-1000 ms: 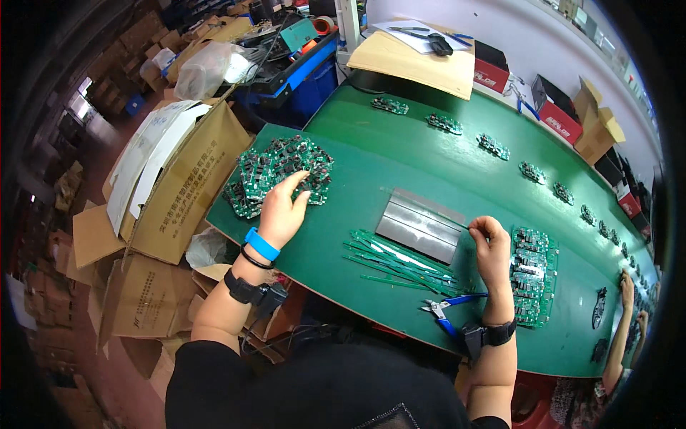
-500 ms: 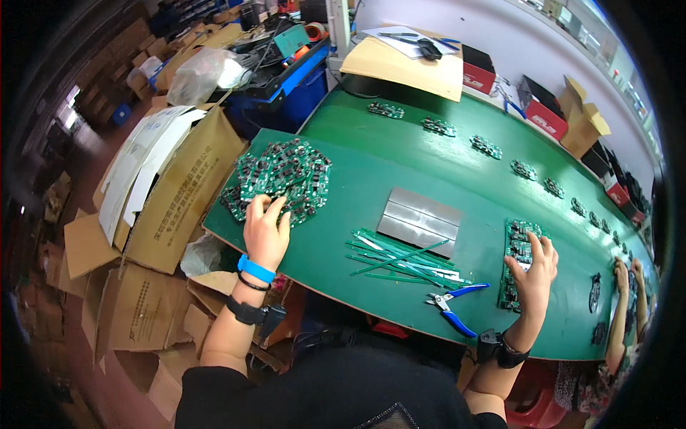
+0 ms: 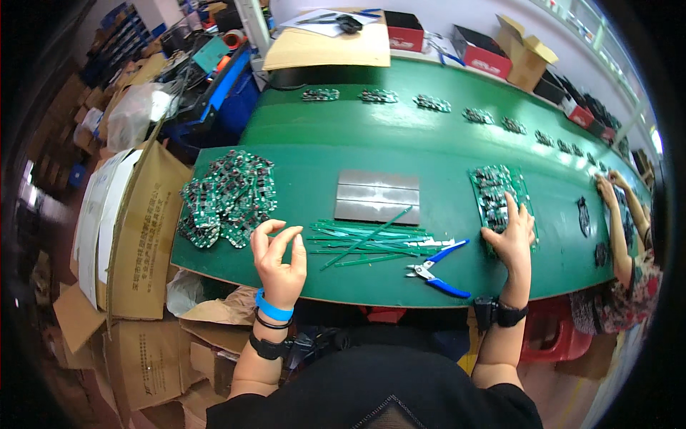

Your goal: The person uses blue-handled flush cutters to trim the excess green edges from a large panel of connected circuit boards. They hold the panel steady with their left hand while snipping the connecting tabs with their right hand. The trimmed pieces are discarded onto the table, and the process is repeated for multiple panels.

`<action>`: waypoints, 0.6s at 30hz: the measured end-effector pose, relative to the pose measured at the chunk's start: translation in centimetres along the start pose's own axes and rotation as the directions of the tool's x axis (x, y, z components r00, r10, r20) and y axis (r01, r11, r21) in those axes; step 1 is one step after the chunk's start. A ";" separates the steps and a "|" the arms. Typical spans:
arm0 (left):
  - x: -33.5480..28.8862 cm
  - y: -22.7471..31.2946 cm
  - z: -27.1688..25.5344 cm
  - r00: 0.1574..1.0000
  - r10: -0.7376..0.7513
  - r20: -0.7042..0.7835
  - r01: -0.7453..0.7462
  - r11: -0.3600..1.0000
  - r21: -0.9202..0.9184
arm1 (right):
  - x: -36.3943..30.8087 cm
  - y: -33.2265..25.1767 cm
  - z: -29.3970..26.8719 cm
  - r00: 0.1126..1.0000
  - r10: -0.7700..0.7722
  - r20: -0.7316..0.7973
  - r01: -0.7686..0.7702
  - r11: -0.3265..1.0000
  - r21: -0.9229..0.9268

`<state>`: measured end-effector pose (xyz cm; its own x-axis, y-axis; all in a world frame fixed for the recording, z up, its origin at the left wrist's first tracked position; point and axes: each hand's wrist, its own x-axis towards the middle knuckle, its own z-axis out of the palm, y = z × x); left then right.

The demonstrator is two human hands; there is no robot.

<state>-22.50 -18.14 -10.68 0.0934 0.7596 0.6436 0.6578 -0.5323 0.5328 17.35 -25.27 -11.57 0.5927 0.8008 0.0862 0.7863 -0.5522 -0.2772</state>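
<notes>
My left hand [image 3: 280, 261] is raised near the table's front edge, with bent fingers apart and nothing visible in them. Just beyond it, at the left, lies a heap of small green circuit boards [image 3: 229, 193] with dark components. My right hand [image 3: 513, 236] is over the near part of a green circuit board panel [image 3: 494, 187], thumb and fingers spread; whether it presses on the panel I cannot tell. Between my hands lie a grey metal block [image 3: 377, 194] with grooves, a pile of thin green strips [image 3: 364, 239], and blue-handled side cutters [image 3: 439, 270] with their handles apart.
A row of small board stacks [image 3: 432, 103] runs along the green table's [image 3: 307, 154] far side. Behind stand red and black boxes [image 3: 404, 32] and a cardboard piece [image 3: 329, 50]. Cartons [image 3: 146, 243] crowd the left. Another person's hands [image 3: 607, 189] work at the right.
My left hand has drawn back from the board heap toward me and to the right. My right hand stays by the panel. The whole view has turned, moving the table left and up.
</notes>
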 end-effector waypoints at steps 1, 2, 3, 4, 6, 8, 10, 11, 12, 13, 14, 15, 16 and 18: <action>0.1 0.8 0.3 1.000 -0.011 0.012 0.012 0.998 -0.068 | 0.1 -0.2 -0.3 1.000 0.004 0.009 -0.005 1.000 0.031; 0.1 1.4 0.6 0.999 0.006 0.054 0.000 0.993 -0.117 | 0.2 -0.2 -0.6 1.000 0.006 0.019 -0.008 0.998 0.063; 0.3 2.2 0.9 0.996 0.013 0.090 0.003 0.984 -0.178 | 0.1 0.0 -1.1 1.000 -0.009 -0.018 0.011 0.992 0.124; 0.5 2.8 1.2 0.993 0.018 0.116 0.010 0.973 -0.231 | 0.4 0.8 -1.1 0.998 -0.057 -0.031 0.062 0.972 0.226; 1.1 3.4 2.0 0.978 0.058 0.199 0.015 0.937 -0.349 | 1.5 2.4 -1.1 0.985 -0.157 -0.070 0.172 0.890 0.422; 1.4 4.4 2.6 0.956 0.063 0.286 0.074 0.892 -0.445 | 1.3 2.4 -1.9 0.977 -0.175 -0.119 0.211 0.793 0.571; 1.4 4.7 3.4 0.939 0.117 0.322 0.055 0.877 -0.477 | 1.4 2.4 -3.0 0.987 -0.159 -0.014 0.140 0.823 0.550; 1.4 5.1 3.5 0.934 0.128 0.335 0.053 0.875 -0.482 | 1.3 2.2 -3.1 0.986 -0.164 -0.034 0.159 0.846 0.509; 1.3 5.5 3.6 0.927 0.138 0.350 0.054 0.872 -0.487 | 1.1 1.9 -3.1 0.984 -0.168 -0.052 0.173 0.868 0.465; 1.2 5.6 3.7 0.919 0.157 0.362 0.046 0.869 -0.492 | 0.9 1.3 -3.2 0.983 -0.172 -0.069 0.185 0.888 0.420; 1.1 5.7 3.9 0.915 0.155 0.373 0.060 0.861 -0.504 | 0.7 0.7 -3.8 0.987 -0.155 -0.040 0.159 0.929 0.335; 0.9 5.8 4.0 0.910 0.152 0.386 0.076 0.853 -0.516 | 0.3 -0.4 -4.8 0.991 -0.134 -0.012 0.133 0.960 0.246; 0.9 5.8 4.1 0.905 0.149 0.398 0.091 0.846 -0.526 | 0.2 -1.0 -5.3 0.994 -0.112 0.015 0.108 0.982 0.155; 1.0 5.9 3.9 0.885 0.104 0.454 0.200 0.796 -0.572 | 0.8 0.3 -4.7 0.942 -0.259 -0.216 0.264 0.965 -0.005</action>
<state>-15.62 -19.04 -9.06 0.4907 0.7863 0.3755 0.1147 -0.4855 0.8667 18.88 -25.91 -7.05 0.3922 0.8467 0.3594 0.9157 -0.3223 -0.2400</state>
